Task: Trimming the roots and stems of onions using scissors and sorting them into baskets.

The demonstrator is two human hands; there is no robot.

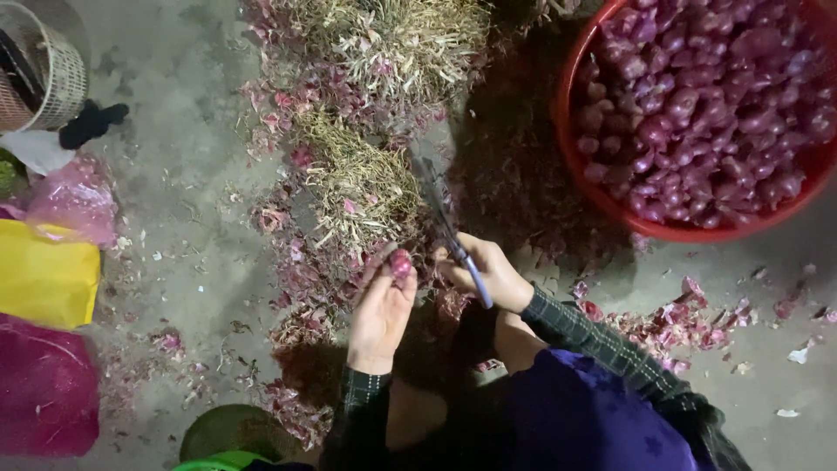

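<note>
- Head view: left hand (381, 307) pinches a small red shallot (400, 262) at the fingertips, held just above the floor (174, 174), in the lower middle of the frame.
- Right hand (488, 272) is clenched round the blue-grey handle of scissors (453, 235); blades point up and away, toward the pile of dry roots and stalks (362, 183).
- Risk: blades sit close to the left fingertips; a slip on the small round bulb could nick a finger.
- Risk: light is dim and both hands cast shadow, so the cut line is hard to see; a cut too deep would waste bulb.
- Shallot: small, rounded, glossy pink-purple skin, mostly covered by the fingers; cannot tell if root or stalk is on it.
- Red basin (602, 196) at the top right corner of the floor, full of similar purple shallots, well apart from the hands.
- Pink skins litter the floor around the hands; yellow bag (44, 275) at the left edge.
</note>
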